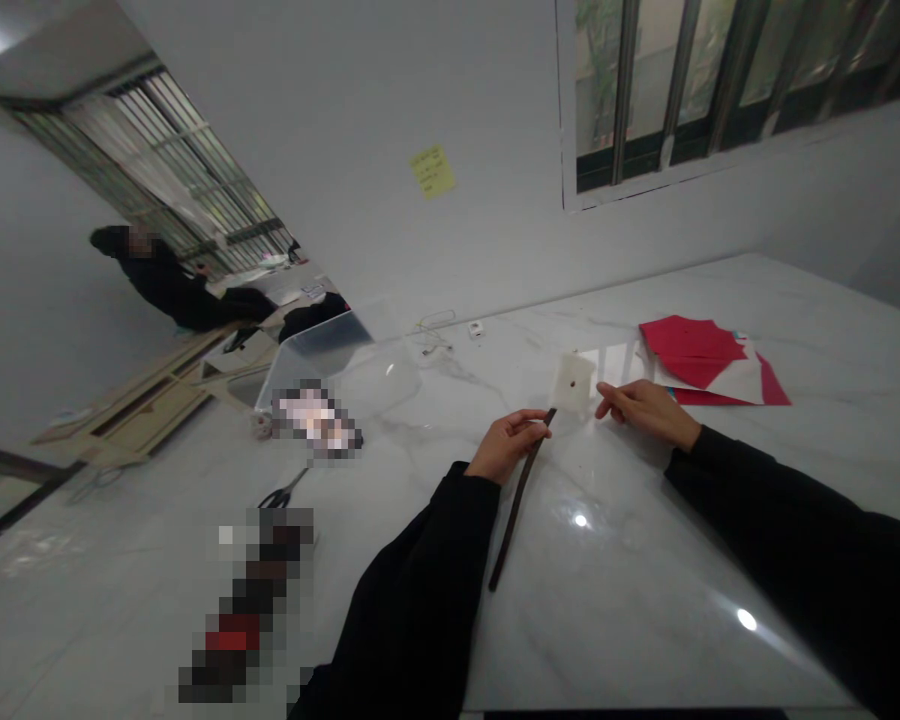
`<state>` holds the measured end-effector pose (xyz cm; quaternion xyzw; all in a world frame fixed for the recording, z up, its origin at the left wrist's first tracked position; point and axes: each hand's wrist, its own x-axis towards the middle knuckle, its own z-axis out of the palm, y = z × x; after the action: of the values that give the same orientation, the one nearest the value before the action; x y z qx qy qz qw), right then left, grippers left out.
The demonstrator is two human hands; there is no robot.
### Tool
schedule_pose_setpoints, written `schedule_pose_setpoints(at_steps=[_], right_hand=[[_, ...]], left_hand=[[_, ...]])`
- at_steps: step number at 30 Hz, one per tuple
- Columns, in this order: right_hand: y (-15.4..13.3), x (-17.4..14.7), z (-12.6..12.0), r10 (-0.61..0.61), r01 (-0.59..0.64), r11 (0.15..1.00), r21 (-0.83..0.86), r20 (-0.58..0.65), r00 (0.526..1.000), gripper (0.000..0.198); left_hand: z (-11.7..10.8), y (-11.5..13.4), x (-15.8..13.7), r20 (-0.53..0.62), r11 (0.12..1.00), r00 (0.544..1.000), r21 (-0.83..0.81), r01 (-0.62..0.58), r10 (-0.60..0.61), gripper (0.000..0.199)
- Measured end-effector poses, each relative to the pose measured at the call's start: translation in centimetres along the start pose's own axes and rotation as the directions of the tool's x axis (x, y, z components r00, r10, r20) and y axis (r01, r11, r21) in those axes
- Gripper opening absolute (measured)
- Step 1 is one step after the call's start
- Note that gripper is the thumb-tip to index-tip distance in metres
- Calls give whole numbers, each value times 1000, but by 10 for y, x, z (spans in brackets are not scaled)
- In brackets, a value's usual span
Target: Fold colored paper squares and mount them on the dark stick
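Observation:
A thin dark brown strip [521, 490] is pinched between the thumb and fingers of my left hand [511, 443]. Its upper end sticks out past my fingertips, and the long part hangs down toward the front of the table. Just beyond that end is a pale, squarish, translucent piece [562, 375] with a small dark spot in it. My right hand [641, 410] is at the right edge of this piece, its thumb and fingers drawn together. Whether those fingertips grip anything cannot be made out.
Red and white sheets [697, 355] lie at the back right. Black-handled scissors [281, 495] are on the left of the marbled table [607, 620], near a clear plastic bin [315, 345]. A white plug [475, 328] sits by the wall. Another person [165, 285] sits far left.

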<state>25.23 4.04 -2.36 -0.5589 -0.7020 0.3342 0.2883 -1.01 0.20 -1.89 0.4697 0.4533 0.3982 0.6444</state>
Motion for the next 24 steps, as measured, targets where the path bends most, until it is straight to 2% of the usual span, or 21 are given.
schedule_pose_setpoints(at_steps=[2,4,7,10,12,15,18,22,24], right_hand=[[1,1,0,16,-16,999,-32,2,1000,70],[2,1,0,6,-7,1000,-28,-53,999,66],[4,2,1,-4,8,1000,24,-146,989,58],[5,3,1,-30,50,994,97,-197,980,61],[4,3,1,-50,66,993,99,-160,986,63],[3,2,0,-18,17,999,-34,-26,999,65],[2,1,0,9,-9,991,-130,-7,1000,70],[4,3,2,-28,26,999,-24,-104,994,60],[5,4,2,-40,52,996,69,-162,986,62]], left_hand=[[0,0,0,2,1000,1000,6,-4,4,49],[-1,-1,0,4,1000,1000,8,-8,8,49],[-2,-2,1,8,1000,1000,9,-10,10,49],[-2,-3,2,19,1000,1000,5,-7,7,49],[-2,-3,2,14,1000,1000,1,-4,3,49],[-1,-2,2,3,1000,1000,-18,1,-1,49],[0,-1,1,4,999,1000,-35,0,0,48],[0,-1,1,-11,999,1000,-38,-5,4,49],[1,-1,1,-16,999,1000,-37,-8,7,49]])
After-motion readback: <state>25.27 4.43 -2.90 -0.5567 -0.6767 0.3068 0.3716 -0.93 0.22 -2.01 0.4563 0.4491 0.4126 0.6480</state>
